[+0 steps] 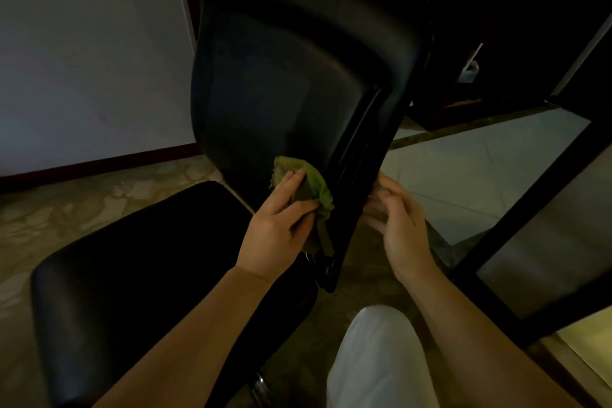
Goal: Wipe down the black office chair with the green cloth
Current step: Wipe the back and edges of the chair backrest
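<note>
The black office chair's backrest (284, 76) rises in the middle of the view, its seat (149, 275) at the lower left. My left hand (281, 225) grips the crumpled green cloth (316, 189) and presses it against the lower part of the backrest, near its right edge. My right hand (397, 222) is at the backrest's right edge, fingers curled around the back of the frame; the fingertips are hidden behind it.
A dark desk frame (530, 209) slants down the right side. Pale floor tiles (463, 169) lie behind the chair and a white wall (82, 60) stands at the left. My white-trousered knee (381, 358) is at the bottom.
</note>
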Action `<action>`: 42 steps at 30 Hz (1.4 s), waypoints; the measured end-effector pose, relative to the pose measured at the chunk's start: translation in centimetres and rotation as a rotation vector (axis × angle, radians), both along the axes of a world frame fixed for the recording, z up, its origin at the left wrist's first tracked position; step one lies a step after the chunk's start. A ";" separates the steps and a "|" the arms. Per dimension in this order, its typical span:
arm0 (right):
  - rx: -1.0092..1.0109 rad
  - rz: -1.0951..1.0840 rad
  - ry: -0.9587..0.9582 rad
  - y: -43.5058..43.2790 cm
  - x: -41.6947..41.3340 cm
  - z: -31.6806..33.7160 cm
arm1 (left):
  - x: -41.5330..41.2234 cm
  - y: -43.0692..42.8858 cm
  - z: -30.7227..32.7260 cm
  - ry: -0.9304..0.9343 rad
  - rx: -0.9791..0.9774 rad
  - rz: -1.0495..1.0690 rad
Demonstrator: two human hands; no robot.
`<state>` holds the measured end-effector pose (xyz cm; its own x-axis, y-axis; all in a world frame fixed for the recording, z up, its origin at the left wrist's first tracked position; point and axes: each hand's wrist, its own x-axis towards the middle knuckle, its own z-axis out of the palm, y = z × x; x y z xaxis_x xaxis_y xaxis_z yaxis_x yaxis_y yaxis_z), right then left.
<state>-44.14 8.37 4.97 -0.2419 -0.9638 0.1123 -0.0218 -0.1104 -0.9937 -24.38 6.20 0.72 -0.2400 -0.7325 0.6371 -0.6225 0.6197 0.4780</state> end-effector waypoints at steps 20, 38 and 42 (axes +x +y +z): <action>-0.039 0.074 0.027 1.1 0.2 0.3 | -1.2 0.6 0.2 0.208 0.050 0.044; -0.069 0.065 0.025 3.0 0.8 0.3 | 0.5 1.4 1.4 0.164 0.016 0.083; -0.061 0.069 0.018 3.5 0.8 0.3 | -0.2 1.7 0.7 0.181 0.037 0.047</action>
<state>-43.38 11.92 5.24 -0.1729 -0.9692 0.1754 -0.0296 -0.1729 -0.9845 -24.55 7.94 1.46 -0.0889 -0.7641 0.6389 -0.5516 0.5719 0.6072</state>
